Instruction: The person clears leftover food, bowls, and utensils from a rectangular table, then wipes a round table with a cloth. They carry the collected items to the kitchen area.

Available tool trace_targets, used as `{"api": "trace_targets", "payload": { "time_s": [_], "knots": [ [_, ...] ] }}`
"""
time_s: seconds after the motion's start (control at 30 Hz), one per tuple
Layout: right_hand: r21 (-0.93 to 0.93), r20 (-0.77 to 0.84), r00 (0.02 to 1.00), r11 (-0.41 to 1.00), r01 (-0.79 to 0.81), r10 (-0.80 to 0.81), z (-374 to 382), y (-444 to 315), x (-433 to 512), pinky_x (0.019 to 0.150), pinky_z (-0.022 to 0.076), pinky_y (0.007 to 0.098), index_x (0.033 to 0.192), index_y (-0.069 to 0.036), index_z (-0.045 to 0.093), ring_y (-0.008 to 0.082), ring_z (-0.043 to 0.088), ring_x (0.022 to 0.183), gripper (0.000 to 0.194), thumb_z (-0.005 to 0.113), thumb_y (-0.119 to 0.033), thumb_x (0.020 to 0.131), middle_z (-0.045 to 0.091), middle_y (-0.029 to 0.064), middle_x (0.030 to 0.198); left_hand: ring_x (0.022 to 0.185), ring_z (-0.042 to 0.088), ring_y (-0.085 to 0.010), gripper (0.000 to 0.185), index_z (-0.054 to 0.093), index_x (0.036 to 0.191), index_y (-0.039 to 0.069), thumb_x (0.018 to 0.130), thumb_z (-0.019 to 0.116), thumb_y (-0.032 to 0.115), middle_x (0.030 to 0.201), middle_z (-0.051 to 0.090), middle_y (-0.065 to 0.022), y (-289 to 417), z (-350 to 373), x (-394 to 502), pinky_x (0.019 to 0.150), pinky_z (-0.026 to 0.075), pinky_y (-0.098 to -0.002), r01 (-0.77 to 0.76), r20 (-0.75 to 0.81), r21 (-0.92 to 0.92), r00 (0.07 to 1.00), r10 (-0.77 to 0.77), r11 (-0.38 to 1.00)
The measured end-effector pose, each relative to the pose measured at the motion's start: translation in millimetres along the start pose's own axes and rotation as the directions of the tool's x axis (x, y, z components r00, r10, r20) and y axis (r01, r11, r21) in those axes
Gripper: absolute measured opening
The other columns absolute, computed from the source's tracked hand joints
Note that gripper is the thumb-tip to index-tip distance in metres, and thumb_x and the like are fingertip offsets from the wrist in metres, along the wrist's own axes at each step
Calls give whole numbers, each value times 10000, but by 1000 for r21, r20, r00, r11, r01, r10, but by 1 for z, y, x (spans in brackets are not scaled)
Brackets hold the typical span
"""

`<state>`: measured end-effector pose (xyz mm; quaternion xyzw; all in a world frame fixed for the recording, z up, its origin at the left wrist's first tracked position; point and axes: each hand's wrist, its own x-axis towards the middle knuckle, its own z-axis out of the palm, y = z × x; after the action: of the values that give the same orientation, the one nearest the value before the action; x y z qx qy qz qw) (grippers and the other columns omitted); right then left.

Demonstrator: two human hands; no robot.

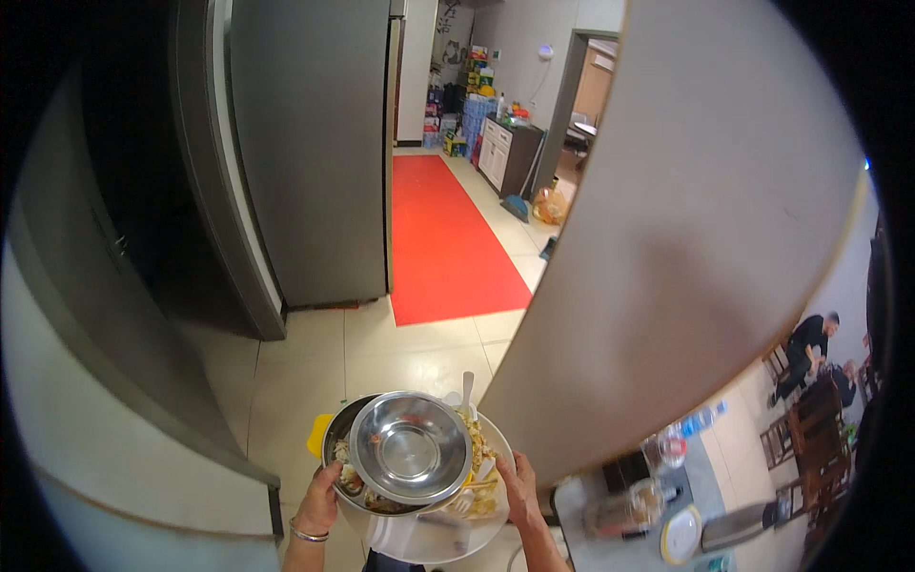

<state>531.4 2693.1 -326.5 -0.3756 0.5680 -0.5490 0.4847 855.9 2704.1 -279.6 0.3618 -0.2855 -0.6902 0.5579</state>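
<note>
Both my hands carry a stack of dishes at the bottom centre. My left hand (318, 504), with a bangle at its wrist, grips the left side of the stack. My right hand (520, 493) holds the right rim of a large white plate (422, 547). On that plate rests a metal pot (333, 429) with a yellow handle (317, 435), food scraps inside. A steel bowl (411, 449) sits on top of the pot. Food scraps and a white spoon (467, 392) lie beside the pot on the plate.
A wall (679, 250) stands close on the right, a grey cabinet or refrigerator (311, 157) on the left. A red mat (450, 243) lies ahead, with a dustpan (516, 207) beyond it. Bottles and a small plate (681, 535) stand on a table at lower right; people sit farther off.
</note>
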Motion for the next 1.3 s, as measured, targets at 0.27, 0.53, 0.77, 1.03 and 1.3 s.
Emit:
{"api": "trace_targets", "payload": {
  "time_s": [0.27, 0.53, 0.77, 1.03, 1.3],
  "knots": [
    [358, 75, 995, 933, 38, -69, 7, 6, 35, 794, 496, 262, 1219, -14, 505, 109, 570, 938, 339, 534, -262, 990, 592, 70, 1078, 1162, 547, -180, 521, 493, 1326, 25, 915, 535, 342, 1279, 582, -64, 18, 17, 42, 1020, 400, -349, -65, 110, 103, 992, 53, 993],
    [456, -100, 994, 890, 0, 51, 25, -9, 83, 819, 524, 302, 1289, -21, 419, 148, 588, 991, 360, 496, -224, 1003, 578, 98, 1137, 1151, 549, -175, 542, 498, 1325, 31, 898, 563, 357, 1275, 581, -74, 45, 33, 149, 1004, 411, -340, -13, 224, 161, 974, -23, 987],
    [494, -139, 989, 869, 18, 58, 39, -27, 139, 853, 532, 324, 1300, -29, 391, 171, 587, 1025, 335, 459, -187, 1012, 570, 111, 1165, 1135, 565, -185, 481, 516, 1296, 8, 931, 544, 319, 1258, 596, -78, 59, 32, 234, 1006, 416, -347, 55, 250, 121, 965, -84, 991],
    [511, -120, 992, 859, 19, 49, 48, -57, 238, 857, 533, 327, 1280, -31, 399, 168, 588, 1025, 295, 440, -155, 1015, 572, 117, 1164, 1149, 567, -198, 479, 491, 1323, 12, 934, 538, 287, 1274, 589, -74, 78, 56, 319, 1021, 411, -363, 80, 266, 54, 960, -92, 995],
    [558, -239, 966, 828, 55, 97, 61, -63, 311, 855, 538, 344, 1247, -21, 435, 178, 610, 993, 258, 414, -143, 1020, 585, 122, 1140, 1135, 573, -199, 490, 514, 1306, 18, 921, 560, 318, 1252, 605, -80, 89, 69, 419, 1007, 421, -367, 152, 308, 123, 933, -183, 981]
  ]
}}
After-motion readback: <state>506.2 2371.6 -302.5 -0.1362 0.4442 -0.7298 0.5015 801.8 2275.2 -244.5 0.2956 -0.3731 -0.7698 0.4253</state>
